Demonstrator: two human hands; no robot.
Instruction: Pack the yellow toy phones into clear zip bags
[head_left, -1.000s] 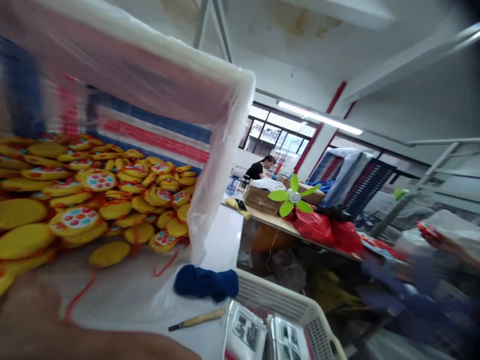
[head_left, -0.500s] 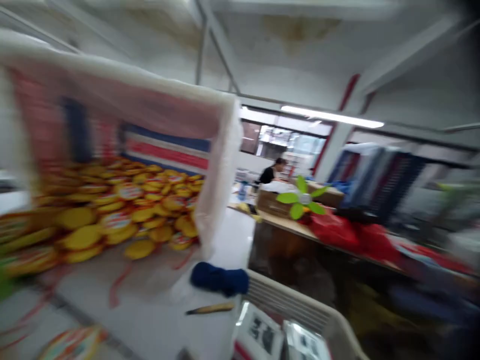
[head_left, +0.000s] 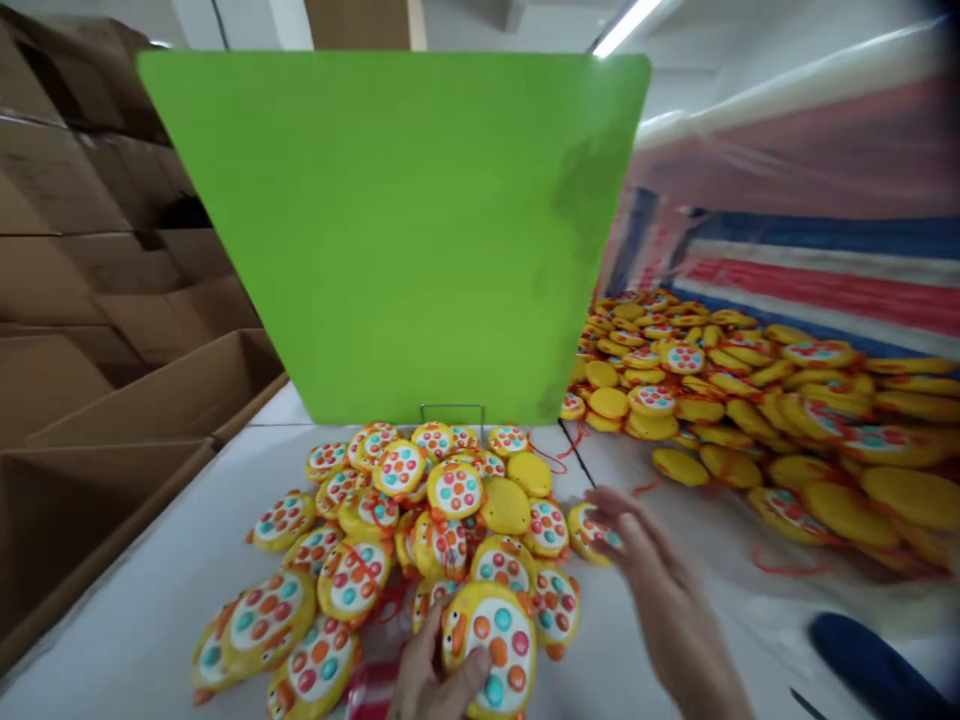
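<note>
My left hand (head_left: 431,670) is closed on a yellow duck toy (head_left: 504,640) at the bottom middle, with its thumb lying on the white face. Coloured round buttons dot that face. My right hand (head_left: 664,590) has its fingers stretched out beside another duck toy (head_left: 592,533); whether they touch it is unclear. Several more of these toys form a loose pile (head_left: 459,488) on the white table, some with the plain yellow back up.
Behind the pile stands a green board (head_left: 420,230). Cardboard boxes (head_left: 127,400) fill the left. On the right, a striped bag (head_left: 825,270) lies open with a heap of yellow toys (head_left: 697,400). A dark blue object (head_left: 874,660) lies near the bottom right.
The view has swung left, from the bag and the room beyond to the green board and the toy pile. Both my hands now show, the left one holding a duck toy.
</note>
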